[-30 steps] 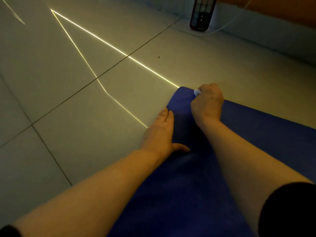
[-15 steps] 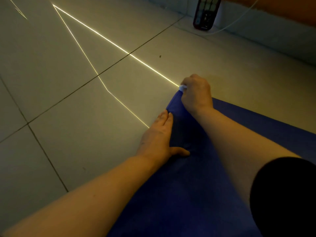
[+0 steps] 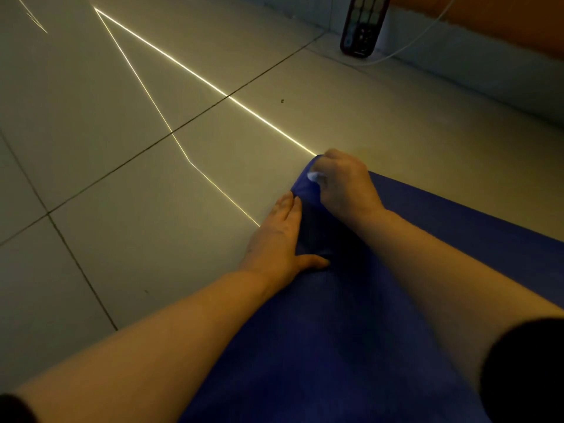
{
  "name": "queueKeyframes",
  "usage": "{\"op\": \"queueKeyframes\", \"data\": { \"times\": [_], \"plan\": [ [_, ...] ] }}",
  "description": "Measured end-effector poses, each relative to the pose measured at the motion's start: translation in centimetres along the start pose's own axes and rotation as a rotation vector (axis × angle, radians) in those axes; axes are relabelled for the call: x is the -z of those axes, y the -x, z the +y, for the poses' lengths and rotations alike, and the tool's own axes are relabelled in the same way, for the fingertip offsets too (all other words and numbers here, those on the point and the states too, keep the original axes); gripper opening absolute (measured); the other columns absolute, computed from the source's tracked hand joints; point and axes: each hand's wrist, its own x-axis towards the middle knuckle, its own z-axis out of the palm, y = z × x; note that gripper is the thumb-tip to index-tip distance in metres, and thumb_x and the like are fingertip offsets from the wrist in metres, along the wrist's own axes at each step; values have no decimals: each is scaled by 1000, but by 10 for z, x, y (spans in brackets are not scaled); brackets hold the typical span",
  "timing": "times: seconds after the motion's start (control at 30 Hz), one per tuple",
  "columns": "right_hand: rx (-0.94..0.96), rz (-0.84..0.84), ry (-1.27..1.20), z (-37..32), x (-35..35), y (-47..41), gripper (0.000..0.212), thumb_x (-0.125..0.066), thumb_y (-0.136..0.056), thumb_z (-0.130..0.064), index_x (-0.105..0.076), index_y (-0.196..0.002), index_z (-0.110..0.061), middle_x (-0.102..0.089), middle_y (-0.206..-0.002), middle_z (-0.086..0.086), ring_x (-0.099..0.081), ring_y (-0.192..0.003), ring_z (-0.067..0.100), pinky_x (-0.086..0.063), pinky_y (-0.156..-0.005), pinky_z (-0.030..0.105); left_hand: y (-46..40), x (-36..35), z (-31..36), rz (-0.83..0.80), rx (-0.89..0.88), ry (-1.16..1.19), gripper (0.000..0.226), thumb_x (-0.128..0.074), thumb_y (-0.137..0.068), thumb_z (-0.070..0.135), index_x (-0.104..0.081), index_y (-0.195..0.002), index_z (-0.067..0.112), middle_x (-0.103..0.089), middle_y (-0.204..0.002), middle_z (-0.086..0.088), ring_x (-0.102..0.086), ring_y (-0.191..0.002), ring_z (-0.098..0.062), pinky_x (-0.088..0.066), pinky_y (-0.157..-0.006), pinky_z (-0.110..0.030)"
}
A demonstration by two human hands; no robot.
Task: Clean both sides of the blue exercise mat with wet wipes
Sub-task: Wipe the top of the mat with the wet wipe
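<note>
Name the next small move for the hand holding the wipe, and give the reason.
Probably draw the right hand back along the blue mat toward the body. It grips the wet wipe at the mat's far corner, where the mat ends, while the left hand lies flat on the mat's left edge.

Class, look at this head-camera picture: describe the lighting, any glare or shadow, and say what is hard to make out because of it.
Head view: the room is dim with a warm cast; thin bright lines of light cross the tiled floor; the blue mat falls into deep shadow between the left hand and the right hand; the white wipe shows only as a small pale blur; the wide lens bends the tile joints.
</note>
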Motion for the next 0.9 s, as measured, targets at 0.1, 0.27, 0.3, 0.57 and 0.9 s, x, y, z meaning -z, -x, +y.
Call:
{"op": "queueKeyframes", "data": {
  "times": [0.1,0.27,0.3,0.57,0.9],
  "plan": [
    [-85,-52,62,-10,-9,-23,14,-52,-87,2,-64,-94,0,-60,-98,14,-56,-88,31,-46,-71,38,1,1,2,12,2,12,111,-73,-77,49,-1,-154,15,5,-162,1,0,-149,-13,-9,-119,-25],
    [55,-64,-47,-8,7,34,7,-60,-83,1,-61,-79,-5,-58,-81,9,-57,-73,28,-49,-62,43,40,0,-1,63,14,-74,98,-60,-85,57,-5,-155,16,4,-162,1,-2,-148,-11,-8,-115,-21],
    [76,-68,-54,-9,11,50,7,-61,-83,0,-61,-79,-5,-58,-80,9,-57,-71,28,-49,-60,42,53,-3,-4,49,18,-94,100,-58,-84,60,-2,-155,17,8,-162,2,1,-148,-11,-5,-115,-20],
    [-89,-27,-30,-38,-13,6,11,-51,-86,4,-60,-86,-3,-57,-95,11,-55,-86,28,-45,-67,36,74,-13,2,51,88,-125,98,-54,-88,58,7,-154,17,16,-161,1,10,-148,-13,-1,-117,-26],
    [42,-75,-63,-54,1,86,13,-58,-84,6,-57,-76,-4,-54,-79,8,-54,-69,26,-48,-58,41,142,-27,-9,14,53,-181,98,-44,-91,61,22,-149,18,30,-155,3,28,-142,-10,13,-119,-31]
  ]
}}
